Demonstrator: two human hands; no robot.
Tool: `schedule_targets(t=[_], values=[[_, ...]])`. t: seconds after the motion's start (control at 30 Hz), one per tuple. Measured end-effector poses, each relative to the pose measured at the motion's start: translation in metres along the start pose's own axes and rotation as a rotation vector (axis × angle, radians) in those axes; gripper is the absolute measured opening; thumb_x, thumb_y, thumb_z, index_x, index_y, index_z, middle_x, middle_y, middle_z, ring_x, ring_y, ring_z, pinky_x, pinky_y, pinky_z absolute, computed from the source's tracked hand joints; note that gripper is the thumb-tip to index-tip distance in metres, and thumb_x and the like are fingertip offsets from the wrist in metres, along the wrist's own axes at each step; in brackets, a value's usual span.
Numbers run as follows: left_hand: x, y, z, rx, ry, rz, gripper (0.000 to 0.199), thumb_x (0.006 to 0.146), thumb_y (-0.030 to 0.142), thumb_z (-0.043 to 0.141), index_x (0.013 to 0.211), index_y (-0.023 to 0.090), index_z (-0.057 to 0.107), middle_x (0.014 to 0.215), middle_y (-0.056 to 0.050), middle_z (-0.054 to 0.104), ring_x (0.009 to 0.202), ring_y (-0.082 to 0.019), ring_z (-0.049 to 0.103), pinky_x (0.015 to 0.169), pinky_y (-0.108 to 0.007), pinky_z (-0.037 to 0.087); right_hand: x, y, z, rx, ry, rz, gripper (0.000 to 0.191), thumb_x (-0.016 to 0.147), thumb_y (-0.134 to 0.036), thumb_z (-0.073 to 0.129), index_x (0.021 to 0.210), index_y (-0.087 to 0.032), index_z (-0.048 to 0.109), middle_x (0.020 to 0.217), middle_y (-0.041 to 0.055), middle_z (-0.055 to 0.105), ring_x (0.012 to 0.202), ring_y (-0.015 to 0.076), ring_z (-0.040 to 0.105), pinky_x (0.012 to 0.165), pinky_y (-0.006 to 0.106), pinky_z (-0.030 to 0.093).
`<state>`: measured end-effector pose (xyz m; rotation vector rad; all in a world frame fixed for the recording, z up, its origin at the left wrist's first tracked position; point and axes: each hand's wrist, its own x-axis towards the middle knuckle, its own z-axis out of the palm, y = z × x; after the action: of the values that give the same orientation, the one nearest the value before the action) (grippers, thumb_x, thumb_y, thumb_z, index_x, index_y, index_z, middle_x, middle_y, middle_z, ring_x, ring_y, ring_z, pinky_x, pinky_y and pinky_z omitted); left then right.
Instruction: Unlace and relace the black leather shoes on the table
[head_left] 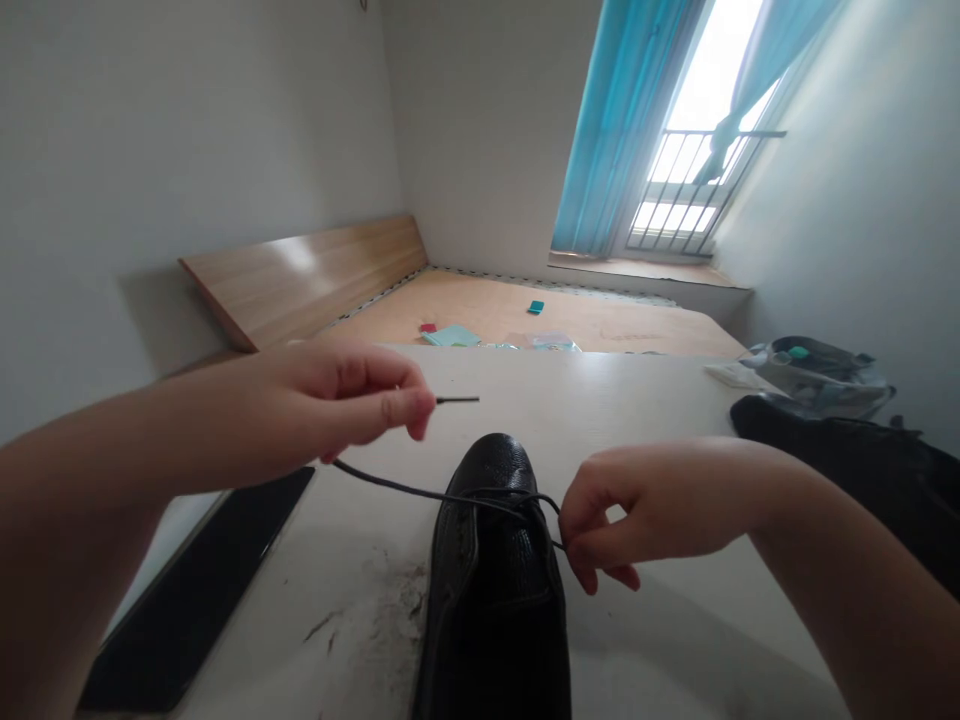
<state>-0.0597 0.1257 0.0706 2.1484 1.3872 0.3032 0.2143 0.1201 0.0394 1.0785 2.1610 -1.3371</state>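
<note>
A black leather shoe (499, 590) stands on the white table, its toe pointing away from me. Across its front runs a thin black shoelace (397, 487), threaded near the toe. My left hand (367, 395), up and to the left of the shoe, pinches the lace close to one end, and the stiff tip sticks out to the right of the fingers. On the shoe's right side, my right hand (611, 520) has its fingers closed on the lace where it leaves the shoe. The lower eyelets are hard to make out.
A dark flat panel (202, 600) lies at the left. Dark smudges mark the white tabletop (360, 620). At the right are a black item (847, 460) and a clear plastic bag (825, 375). Beyond the table is a wooden bed board (480, 300) with small items on it.
</note>
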Motion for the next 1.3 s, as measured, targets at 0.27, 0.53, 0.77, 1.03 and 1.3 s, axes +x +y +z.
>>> schedule_targets(t=[0.27,0.53,0.77,1.03,1.3], values=[[-0.006,-0.003,0.021,0.228,-0.404,-0.017,0.034,0.095,0.046,0.040,0.085,0.027,0.066,0.082,0.001,0.067,0.077,-0.018,0.059,0.066,-0.025,0.041,-0.002,0.000,0.001,0.005,0.012,-0.038,0.020,0.087,-0.022,0.052,0.076,-0.016,0.067,0.064,-0.0025,0.061,0.063,0.0105,0.055,0.063,0.024,0.043],[-0.008,-0.006,0.041,0.353,-0.467,0.065,0.033,0.095,0.038,0.040,0.070,0.025,0.057,0.068,0.003,0.065,0.059,-0.015,0.054,0.054,-0.029,0.031,0.002,-0.001,0.002,-0.011,0.017,0.030,0.015,0.081,-0.020,0.051,0.072,-0.017,0.063,0.062,-0.0035,0.059,0.061,0.0112,0.055,0.060,0.024,0.042],[-0.004,0.002,0.044,0.334,-0.450,0.080,0.034,0.097,0.040,0.037,0.082,0.029,0.065,0.080,0.005,0.072,0.069,-0.015,0.062,0.058,-0.026,0.035,0.004,-0.001,0.003,0.044,-0.017,0.066,0.013,0.078,-0.018,0.049,0.070,-0.018,0.059,0.062,-0.0023,0.059,0.066,0.0143,0.061,0.065,0.026,0.044],[-0.004,0.008,0.047,0.339,-0.433,0.093,0.036,0.098,0.039,0.036,0.087,0.030,0.069,0.081,0.004,0.073,0.070,-0.017,0.063,0.057,-0.027,0.034,0.007,0.004,0.003,0.049,-0.040,0.052,0.012,0.077,-0.018,0.049,0.071,-0.018,0.059,0.066,-0.0013,0.060,0.068,0.0149,0.062,0.065,0.026,0.045],[-0.004,0.007,0.047,0.311,-0.394,0.097,0.037,0.098,0.041,0.037,0.094,0.031,0.073,0.083,0.001,0.074,0.072,-0.019,0.064,0.060,-0.029,0.036,0.003,0.002,0.004,-0.018,-0.004,0.004,0.016,0.082,-0.020,0.049,0.073,-0.017,0.061,0.064,-0.0013,0.060,0.067,0.0146,0.062,0.063,0.026,0.045]])
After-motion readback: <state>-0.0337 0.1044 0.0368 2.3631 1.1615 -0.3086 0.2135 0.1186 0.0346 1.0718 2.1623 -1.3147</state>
